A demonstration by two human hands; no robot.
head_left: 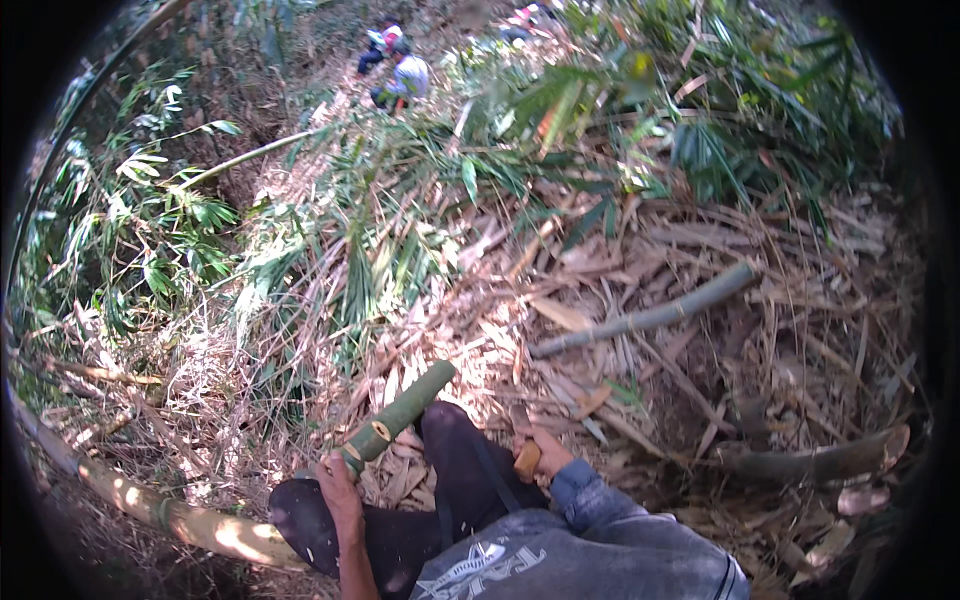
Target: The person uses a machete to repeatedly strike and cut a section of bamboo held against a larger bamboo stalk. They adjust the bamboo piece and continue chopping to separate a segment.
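Note:
A green bamboo piece (pixel 405 405) lies slanted across my lap, its far end up by my right knee. Two pale notches are cut into its upper side near the lower end. My left hand (pixel 342 492) is closed around that lower end, above my left knee. To the right of my right thigh, my right hand (pixel 548 452) grips a wooden-handled knife (pixel 527 460). Its orange-brown handle shows plainly; the blade, pointing away from me, is hard to make out against the dry leaves. The knife and the bamboo are apart.
A cut bamboo length (pixel 650 318) lies ahead to the right, and a thicker one (pixel 820 458) at far right. A long yellowish pole (pixel 190 520) runs along the lower left. Dry leaves cover the slope. Beyond leafy bamboo branches (pixel 540 140), people (pixel 402 78) sit far off.

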